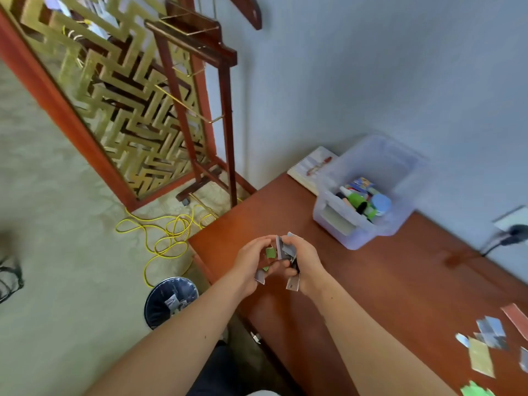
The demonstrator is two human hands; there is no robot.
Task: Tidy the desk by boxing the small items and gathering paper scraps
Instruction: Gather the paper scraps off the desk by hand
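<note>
Left hand (253, 262) and right hand (300, 261) cupped together, fingers curled round bunch of paper scraps (281, 251) above desk's (371, 281) left end. Risk: loose pieces slip between palms, miss bin (171, 301) on floor near left. More scraps (490, 337) near right.

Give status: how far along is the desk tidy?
Done: small items sit in the clear box, and some paper is already in the floor bin. In hand: left hand and right hand grip a bunch of scraps above the desk. Left: loose scraps on its right side.
</note>
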